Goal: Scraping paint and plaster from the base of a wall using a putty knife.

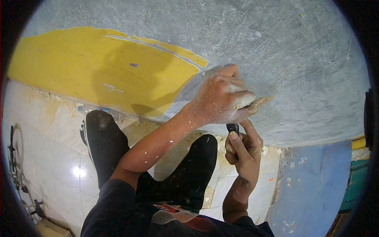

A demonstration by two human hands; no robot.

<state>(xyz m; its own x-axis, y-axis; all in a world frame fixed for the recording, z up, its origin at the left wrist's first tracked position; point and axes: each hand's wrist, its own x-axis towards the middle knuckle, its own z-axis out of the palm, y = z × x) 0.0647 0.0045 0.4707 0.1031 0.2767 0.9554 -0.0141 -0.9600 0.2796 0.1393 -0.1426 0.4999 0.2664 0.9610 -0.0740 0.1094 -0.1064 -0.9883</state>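
Observation:
My left hand (226,96) is curled against the grey bared part of the wall (284,59), its back towards me and its knuckles dusted white. A yellowish, crusted edge shows beside its lower fingers; whether this is a finger or a held piece is unclear. Just below, my right hand (244,148) grips the black handle of a tool (232,128), thumb along it. The handle's upper end disappears beneath my left hand, so the tool's head is hidden. Left of my hands, yellow paint (118,71) with a ragged edge covers the wall.
Pale floor tiles (65,166) lie below, with dust and debris along the wall's foot. A plastic bottle (88,108) lies by my left foot. A blue wall surface (311,183) stands at the right. Part of a bicycle (17,160) and a cardboard box (51,229) are at the left.

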